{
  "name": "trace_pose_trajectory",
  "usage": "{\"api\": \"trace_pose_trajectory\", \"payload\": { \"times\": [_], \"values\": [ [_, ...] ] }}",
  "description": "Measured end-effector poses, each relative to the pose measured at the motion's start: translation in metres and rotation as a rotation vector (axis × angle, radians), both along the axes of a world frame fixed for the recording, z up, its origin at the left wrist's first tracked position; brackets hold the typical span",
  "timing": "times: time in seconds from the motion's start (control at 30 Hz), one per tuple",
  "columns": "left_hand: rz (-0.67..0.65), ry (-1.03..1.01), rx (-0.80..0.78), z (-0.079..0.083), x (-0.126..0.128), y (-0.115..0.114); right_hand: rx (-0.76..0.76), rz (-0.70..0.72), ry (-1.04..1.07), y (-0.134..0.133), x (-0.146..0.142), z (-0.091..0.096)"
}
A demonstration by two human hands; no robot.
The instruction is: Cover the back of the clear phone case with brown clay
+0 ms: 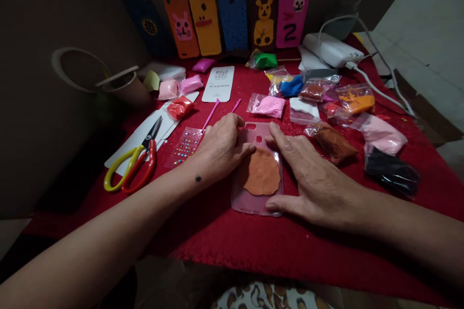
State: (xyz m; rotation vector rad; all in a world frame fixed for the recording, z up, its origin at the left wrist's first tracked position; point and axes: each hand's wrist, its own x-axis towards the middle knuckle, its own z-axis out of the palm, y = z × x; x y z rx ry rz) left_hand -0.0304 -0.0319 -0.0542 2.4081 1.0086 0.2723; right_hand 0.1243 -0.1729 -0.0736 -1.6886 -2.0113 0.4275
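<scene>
Phone case lies flat near the table's front edge, clay disc on it. Left hand: fingers curled, thumb on clay, grip unclear. Right hand: fingers spread, apparently bracing right edge.

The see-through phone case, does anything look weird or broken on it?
Nothing looks clearly broken. The orange clay looks a bit odd: its edge is wavy, and it covers only part of the see-through phone case. The left hand and right hand hide some edges.
</scene>
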Motion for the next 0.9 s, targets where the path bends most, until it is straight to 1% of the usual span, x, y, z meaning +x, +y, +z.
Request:
{"api": "trace_pose_trajectory", "payload": {
  "times": [0.17, 0.23, 0.37, 0.5, 0.6, 0.7, 0.8, 0.9],
  "values": [
    [-0.013, -0.051, -0.099, 0.0017, -0.0034, 0.0019, -0.007, 0.006, 0.002, 0.0001, -0.0001, 0.0002],
    [-0.007, -0.068, -0.106, 0.0019, -0.0037, 0.0014, -0.007, 0.004, 0.003, -0.0002, -0.0003, 0.0003],
    [0.005, -0.070, -0.049, -0.0014, -0.0021, 0.0002, -0.004, -0.018, -0.005, -0.0004, -0.0007, 0.0001],
    [0.012, -0.039, 0.014, -0.0057, -0.0006, 0.0019, -0.004, -0.011, 0.002, 0.0005, -0.0009, 0.0007],
    [0.028, -0.012, 0.059, -0.0065, 0.0008, 0.0024, 0.001, 0.001, 0.013, 0.0013, -0.0007, 0.0011],
    [0.040, 0.007, 0.073, -0.0064, 0.0024, 0.0013, 0.004, -0.001, 0.014, 0.0012, -0.0003, 0.0005],
    [0.028, -0.021, 0.048, -0.0059, 0.0013, 0.0020, -0.010, -0.006, 0.004, 0.0006, -0.0001, -0.0006],
    [-0.009, -0.098, -0.068, -0.0022, -0.0038, 0.0058, -0.015, -0.009, 0.003, 0.0003, 0.0000, -0.0009]
  ]
}}
